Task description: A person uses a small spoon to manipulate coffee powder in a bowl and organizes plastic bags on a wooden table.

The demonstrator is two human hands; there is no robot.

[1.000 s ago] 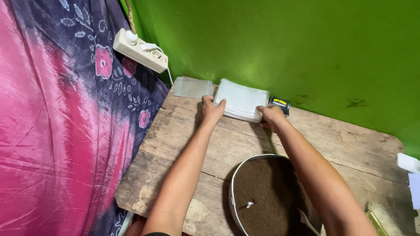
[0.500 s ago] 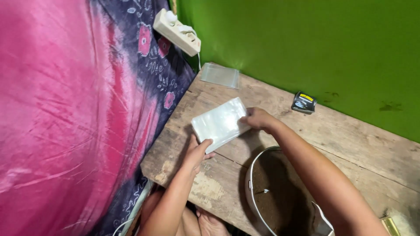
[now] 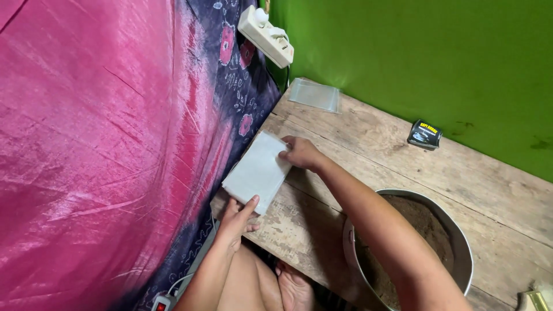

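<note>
Since a second ago the bag stack (image 3: 257, 171) has come off the far edge by the wall and now sits at the near left corner of the table (image 3: 368, 144), about 9 o'clock from the pan (image 3: 461, 242). Half a second ago it was still nearer the middle of the boards; now its left edge overhangs toward the cloth (image 3: 103, 144).

My left hand (image 3: 236, 222) grips the stack's near corner at 6 o'clock, thumb on top, fingers below and hidden. My right hand (image 3: 300, 152) presses on the far right corner at 2 o'clock, fingers curled over the edge. So both hands are clamped on the same stack, apart from each other, one at each end. The stack lies flat, turned slightly so its long side runs toward 1 o'clock.

My right forearm crosses over the pan's left rim and hides part of the brown powder (image 3: 426, 222) inside. At 12 o'clock from the stack a single clear bag (image 3: 314, 95) lies by the wall, well apart. A small dark box (image 3: 424, 134) stands at 2 o'clock near the green wall (image 3: 432, 57). A white power strip (image 3: 266, 34) hangs on the cloth above the table corner. My knees show below the table edge.
</note>
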